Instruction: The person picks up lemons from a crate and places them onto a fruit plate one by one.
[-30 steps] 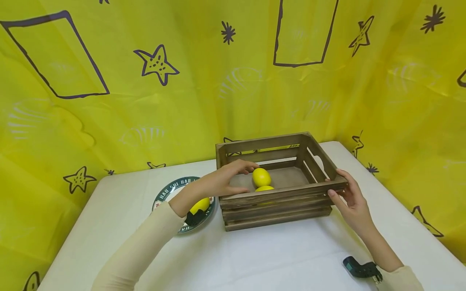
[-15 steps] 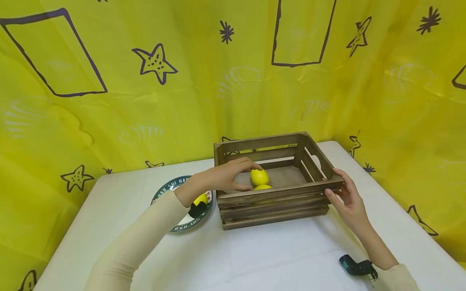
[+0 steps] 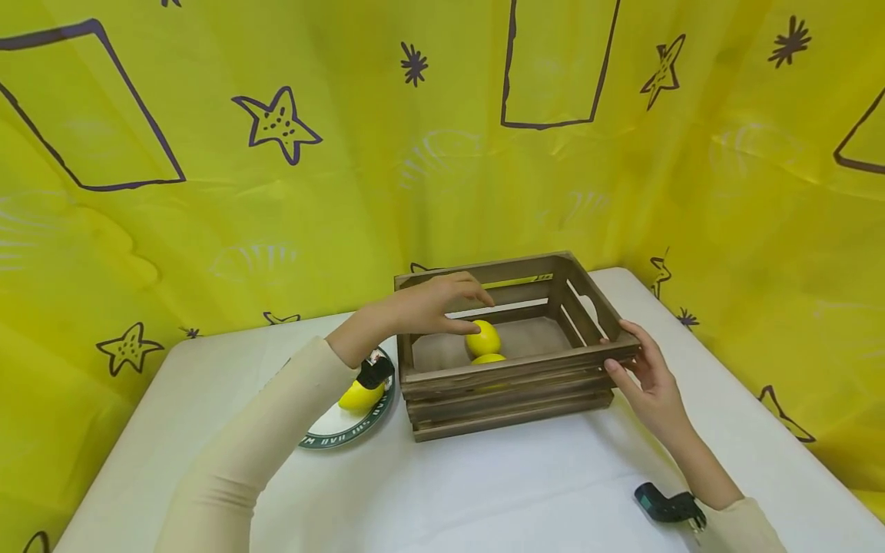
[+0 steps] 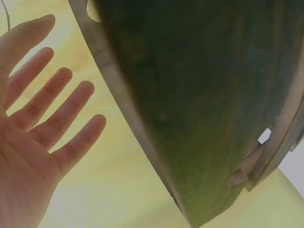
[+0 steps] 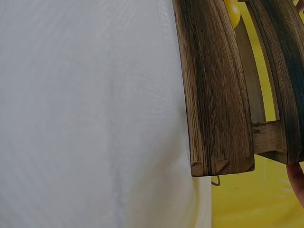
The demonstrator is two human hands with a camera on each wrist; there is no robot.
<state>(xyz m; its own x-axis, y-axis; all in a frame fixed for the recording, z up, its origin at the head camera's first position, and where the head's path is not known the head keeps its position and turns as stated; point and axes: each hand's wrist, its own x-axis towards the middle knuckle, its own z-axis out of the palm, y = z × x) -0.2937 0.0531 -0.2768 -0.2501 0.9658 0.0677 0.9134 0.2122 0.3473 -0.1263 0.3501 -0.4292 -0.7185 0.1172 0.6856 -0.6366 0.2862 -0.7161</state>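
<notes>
My left hand (image 3: 442, 302) hovers over a brown wooden slatted crate (image 3: 515, 393), its fingers spread and holding nothing. In the left wrist view the fingers (image 4: 71, 111) are fairly straight and apart from the crate wall. Just below that hand, a yellow lemon (image 3: 486, 342) lies in the crate. A second lemon (image 3: 488, 359) is partly hidden behind the front slat. With thumb in front and fingers round the side, my right hand (image 3: 652, 384) grips the crate's near right corner; in the right wrist view only a bit of finger (image 5: 297, 183) shows beside the wood.
Left of the crate stands a round plate (image 3: 339, 439) with a green lettered rim, bearing another lemon (image 3: 358, 398); the left forearm and wrist camera partly cover it. A white cloth (image 3: 498, 491) covers the table. Yellow patterned curtains (image 3: 346, 200) hang behind and at the sides.
My left hand has opened and lifted off the upper lemon, drawing slightly up and back. The lemons stay in the crate. The right hand keeps its grip; the whole view has shifted a little.
</notes>
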